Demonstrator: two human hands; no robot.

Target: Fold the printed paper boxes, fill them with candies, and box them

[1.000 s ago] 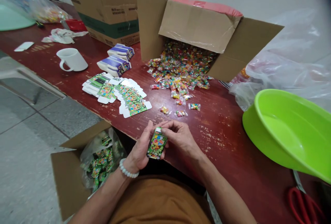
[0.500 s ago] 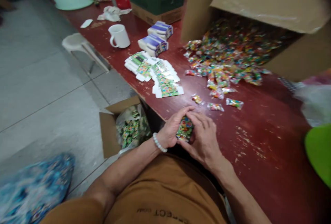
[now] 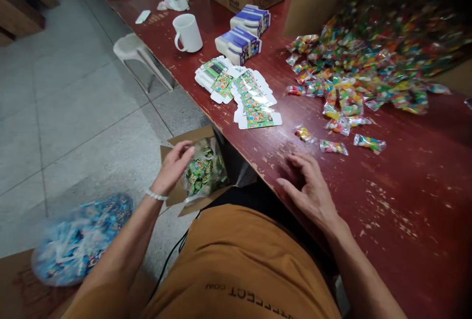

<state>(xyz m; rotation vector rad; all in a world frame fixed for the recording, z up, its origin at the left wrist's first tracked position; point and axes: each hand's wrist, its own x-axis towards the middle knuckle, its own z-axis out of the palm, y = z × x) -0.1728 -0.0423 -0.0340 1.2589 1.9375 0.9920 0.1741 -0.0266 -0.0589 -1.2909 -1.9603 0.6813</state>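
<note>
Your left hand (image 3: 173, 164) now over floor carton (image 3: 191, 136), fingers open: green box released, likely finished. Right hand (image 3: 309, 188) open, empty, on desk (image 3: 405, 186).

floor box (image 3: 189, 136) partly behind left grip (image 3: 172, 165)

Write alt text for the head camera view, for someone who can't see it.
A person's left hand hangs over a floor box of green packs, while the right hand rests on a red table. Candy packets, flat cartons and a mug sit beyond.
</note>
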